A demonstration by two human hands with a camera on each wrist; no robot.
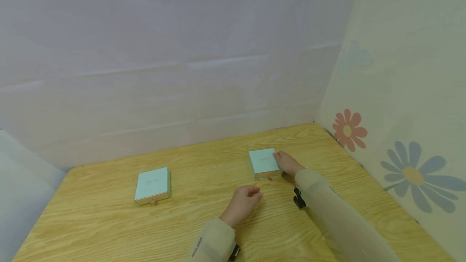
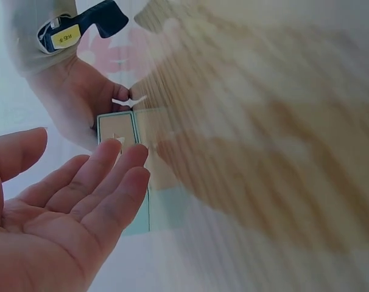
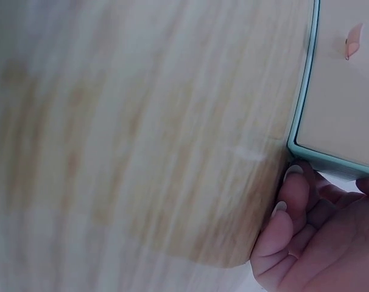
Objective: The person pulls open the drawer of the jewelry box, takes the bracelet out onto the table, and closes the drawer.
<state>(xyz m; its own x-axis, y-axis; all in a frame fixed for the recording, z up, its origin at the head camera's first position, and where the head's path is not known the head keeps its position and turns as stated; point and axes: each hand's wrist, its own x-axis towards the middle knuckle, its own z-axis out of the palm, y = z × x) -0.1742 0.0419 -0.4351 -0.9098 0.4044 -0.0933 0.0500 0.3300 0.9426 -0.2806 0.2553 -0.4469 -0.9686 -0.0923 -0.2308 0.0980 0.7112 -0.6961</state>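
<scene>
Two flat mint-green drawer-style gift boxes with small ribbon tabs lie on the wooden table. My right hand (image 1: 287, 162) is at the right side of the right box (image 1: 263, 161), its thumb over the top edge. In the right wrist view, the curled fingers (image 3: 288, 210) meet the lower corner of that box (image 3: 340, 91), whose front is pale with a pink tab. My left hand (image 1: 242, 203) hovers nearer the front, apart from the box; the left wrist view shows its palm and loosely bent fingers (image 2: 120, 204) holding nothing. The left box (image 1: 153, 185) stands untouched.
The wooden table (image 1: 109, 225) meets a pale cloth backdrop (image 1: 153, 92) at the back. A light wall panel with printed flowers (image 1: 413, 176) rises along the right edge. Dark camera mounts (image 1: 299, 198) sit at the wrists.
</scene>
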